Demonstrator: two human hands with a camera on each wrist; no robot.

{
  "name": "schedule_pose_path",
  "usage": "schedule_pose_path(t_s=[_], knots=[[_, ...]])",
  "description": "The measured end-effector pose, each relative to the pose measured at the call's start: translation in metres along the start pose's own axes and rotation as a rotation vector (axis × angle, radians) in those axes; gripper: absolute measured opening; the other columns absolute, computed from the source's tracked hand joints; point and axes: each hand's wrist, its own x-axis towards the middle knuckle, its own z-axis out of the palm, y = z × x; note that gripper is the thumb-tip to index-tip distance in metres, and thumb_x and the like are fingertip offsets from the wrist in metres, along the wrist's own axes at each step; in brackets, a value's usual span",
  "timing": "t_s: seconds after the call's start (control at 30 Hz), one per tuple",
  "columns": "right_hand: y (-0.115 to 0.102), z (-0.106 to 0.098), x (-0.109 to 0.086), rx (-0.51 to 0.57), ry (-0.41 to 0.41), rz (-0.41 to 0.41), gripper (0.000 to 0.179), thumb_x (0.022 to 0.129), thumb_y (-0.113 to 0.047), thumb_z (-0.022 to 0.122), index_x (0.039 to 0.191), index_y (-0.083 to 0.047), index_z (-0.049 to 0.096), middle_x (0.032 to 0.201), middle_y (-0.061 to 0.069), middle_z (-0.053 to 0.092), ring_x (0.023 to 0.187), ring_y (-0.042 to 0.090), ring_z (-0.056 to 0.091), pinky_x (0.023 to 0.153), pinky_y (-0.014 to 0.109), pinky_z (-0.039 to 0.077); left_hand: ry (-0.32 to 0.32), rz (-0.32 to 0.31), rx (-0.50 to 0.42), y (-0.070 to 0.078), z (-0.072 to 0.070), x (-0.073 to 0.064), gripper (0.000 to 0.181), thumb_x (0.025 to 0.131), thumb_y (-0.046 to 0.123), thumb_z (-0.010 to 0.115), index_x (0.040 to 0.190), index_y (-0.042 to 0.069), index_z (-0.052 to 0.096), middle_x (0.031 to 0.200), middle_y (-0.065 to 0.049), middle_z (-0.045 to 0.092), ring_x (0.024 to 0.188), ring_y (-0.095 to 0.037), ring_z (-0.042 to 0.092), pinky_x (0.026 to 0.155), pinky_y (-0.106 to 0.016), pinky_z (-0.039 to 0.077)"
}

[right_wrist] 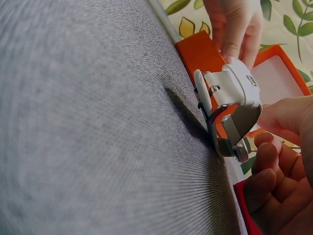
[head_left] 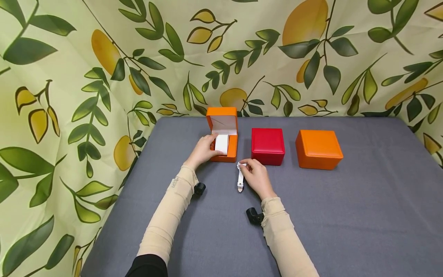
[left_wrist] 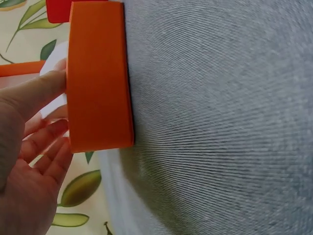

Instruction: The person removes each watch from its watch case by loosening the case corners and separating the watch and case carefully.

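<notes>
My left hand point(head_left: 202, 151) reaches into an orange watch box point(head_left: 233, 149) whose lid stands raised. Its thumb and fingers grip a white watch cushion point(head_left: 222, 144) from the left side. In the left wrist view the box's front wall point(left_wrist: 99, 78) hides part of the cushion. My right hand point(head_left: 257, 177) pinches a white wristwatch point(head_left: 240, 182) near its upper end, just in front of the boxes. The right wrist view shows the watch's white strap point(right_wrist: 234, 88) bent in a loop with a metal buckle, beside my thumb and curled fingers.
A closed red box point(head_left: 267, 146) stands right of the open one, and a closed orange box point(head_left: 320, 150) farther right. All stand on a grey cloth-covered table point(head_left: 373, 207). A leaf-and-fruit patterned curtain point(head_left: 166, 96) hangs behind and at the left.
</notes>
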Motion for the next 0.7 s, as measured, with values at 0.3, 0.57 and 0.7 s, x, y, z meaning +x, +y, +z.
schedule_pose_path(t_s=[0.3, 0.57, 0.7], knots=[[-0.0002, -0.0006, 0.0002, -0.008, -0.021, 0.027, 0.014, 0.087, -0.015, 0.063, 0.097, -0.010, 0.070, 0.073, 0.005, 0.053, 0.064, 0.014, 0.046, 0.057, 0.020, 0.036, -0.086, -0.074, -0.040, -0.0048, 0.0005, 0.0032, 0.075, 0.082, 0.030, 0.071, 0.144, 0.008, 0.034, 0.137, -0.016, 0.035, 0.119, -0.033, 0.029, 0.102, -0.043, 0.031], [-0.0023, -0.0010, -0.0001, -0.003, -0.018, 0.017, 0.014, 0.087, -0.015, 0.063, 0.097, -0.009, 0.070, 0.073, 0.005, 0.054, 0.063, 0.013, 0.046, 0.057, 0.020, 0.036, -0.145, -0.130, -0.114, -0.0082, 0.0014, 0.0057, 0.077, 0.083, 0.033, 0.068, 0.146, 0.010, 0.029, 0.134, -0.012, 0.027, 0.119, -0.033, 0.026, 0.102, -0.041, 0.028], [-0.0034, -0.0013, -0.0003, 0.001, -0.013, 0.004, 0.014, 0.086, -0.015, 0.064, 0.096, -0.008, 0.070, 0.072, 0.005, 0.054, 0.063, 0.012, 0.045, 0.056, 0.019, 0.036, -0.145, -0.126, -0.119, -0.0082, 0.0020, 0.0046, 0.079, 0.084, 0.034, 0.067, 0.146, 0.010, 0.027, 0.135, -0.012, 0.026, 0.120, -0.033, 0.024, 0.103, -0.042, 0.028]])
